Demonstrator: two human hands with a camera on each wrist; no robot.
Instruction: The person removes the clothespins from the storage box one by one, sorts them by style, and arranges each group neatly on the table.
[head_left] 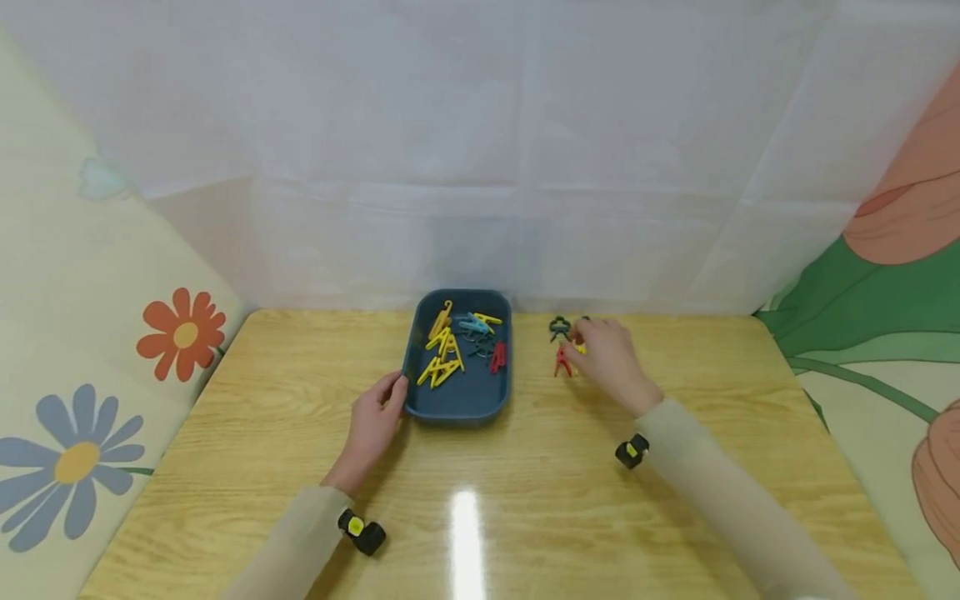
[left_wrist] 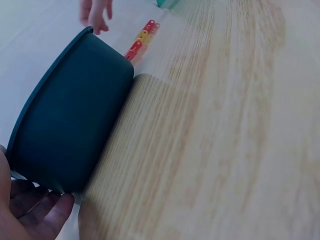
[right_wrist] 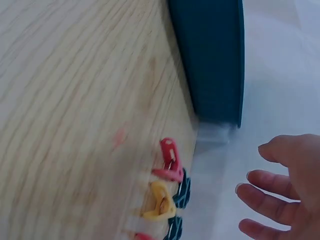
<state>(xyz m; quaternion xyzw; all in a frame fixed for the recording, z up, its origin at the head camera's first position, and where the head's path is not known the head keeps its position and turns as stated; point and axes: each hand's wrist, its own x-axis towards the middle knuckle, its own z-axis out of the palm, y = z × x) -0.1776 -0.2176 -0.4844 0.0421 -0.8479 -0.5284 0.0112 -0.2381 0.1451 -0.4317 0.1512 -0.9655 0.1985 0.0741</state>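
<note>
A dark blue plastic bin [head_left: 480, 402] sits on the table, its left rim held between the thumb and fingers of my left hand [head_left: 375, 417]. In the left wrist view those fingers [left_wrist: 47, 212] reach under the bin's near end. Inside lie several yellow clothespins [head_left: 438, 371], a light blue one [head_left: 474, 325], a red one [head_left: 498, 357] and dark green clips [head_left: 483, 345]. My right hand [head_left: 609, 358] hovers above a small group on the table: red clothespins [right_wrist: 171, 161], a yellow clothespin [right_wrist: 161, 202] and dark green clips [head_left: 560, 327]. Its fingers are loosely spread, with nothing between them.
The wooden table [head_left: 300, 350] ends at the back against a white sheet [head_left: 390, 167], close behind the bin. Flower-printed cloth [head_left: 112, 333] hangs at both sides. A strip of light reflects off the front of the table.
</note>
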